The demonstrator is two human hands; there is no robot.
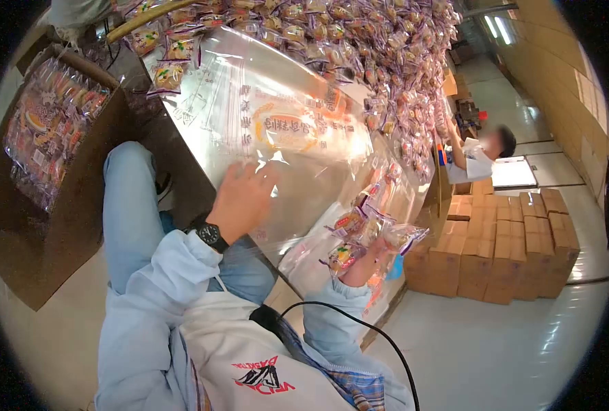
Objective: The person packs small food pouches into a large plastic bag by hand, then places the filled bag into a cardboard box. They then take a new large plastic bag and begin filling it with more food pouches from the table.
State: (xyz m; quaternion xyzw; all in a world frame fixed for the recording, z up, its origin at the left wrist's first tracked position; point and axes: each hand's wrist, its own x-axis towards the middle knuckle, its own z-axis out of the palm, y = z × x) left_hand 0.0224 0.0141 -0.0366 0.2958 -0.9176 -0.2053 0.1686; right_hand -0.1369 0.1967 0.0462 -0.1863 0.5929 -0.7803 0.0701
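Note:
A large clear plastic bag (297, 175) with orange and red printing lies flat on the tabletop in front of me. My left hand (246, 195), with a black watch at its wrist, rests over the bag's near edge, its fingers apart. My right hand (364, 266) is bent round several small wrapped snack packs (351, 225), clear with purple edges. The packs hide most of its fingers. Under and beside that hand lies more crumpled clear plastic (311, 246).
Heaped snack packs (345, 34) cover the far part of the table. An open cardboard box (78, 198) at left holds bagged packs (51, 130). Closed cartons (489, 246) stand at right, near another person (479, 161). A black cable (386, 335) crosses my right sleeve.

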